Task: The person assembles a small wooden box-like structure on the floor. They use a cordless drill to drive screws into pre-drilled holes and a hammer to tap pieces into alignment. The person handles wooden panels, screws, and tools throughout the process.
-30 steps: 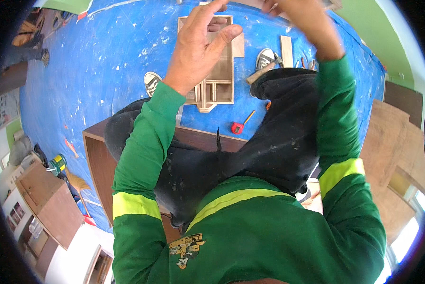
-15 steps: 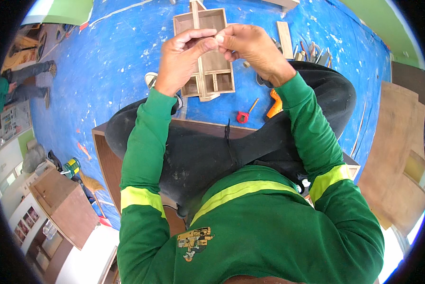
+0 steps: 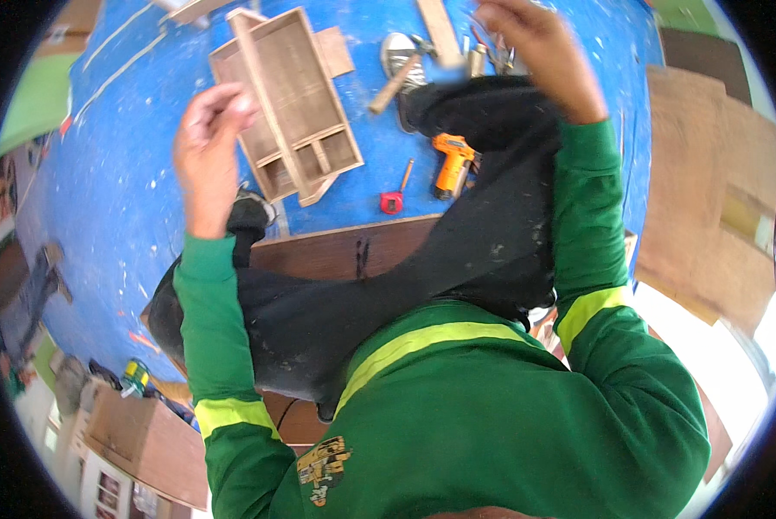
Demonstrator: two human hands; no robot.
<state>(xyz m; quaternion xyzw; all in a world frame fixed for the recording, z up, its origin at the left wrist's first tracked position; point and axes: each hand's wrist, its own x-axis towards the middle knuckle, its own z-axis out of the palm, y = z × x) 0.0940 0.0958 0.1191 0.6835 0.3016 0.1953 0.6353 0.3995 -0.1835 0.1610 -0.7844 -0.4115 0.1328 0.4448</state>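
My left hand hovers by the left side of a wooden tray box with compartments and a long central strip. Its fingers curl in toward the thumb; anything between them is too small to make out. My right hand is up at the far right, smeared by motion, above several hand tools beside my knee. Whether its fingers hold anything is unclear. On the blue floor covering between box and knee lie a red tape measure, a pencil and an orange cordless drill.
I sit on a brown wooden piece, legs bent. Past the box are a wood offcut, a short wooden stick and a plank. Large wooden boards stand at right. Another person's legs show far left.
My hands, together over the box before, are now apart: the left moved left, the right swung right toward the tools. The view has turned, so the box appears tilted and further left.
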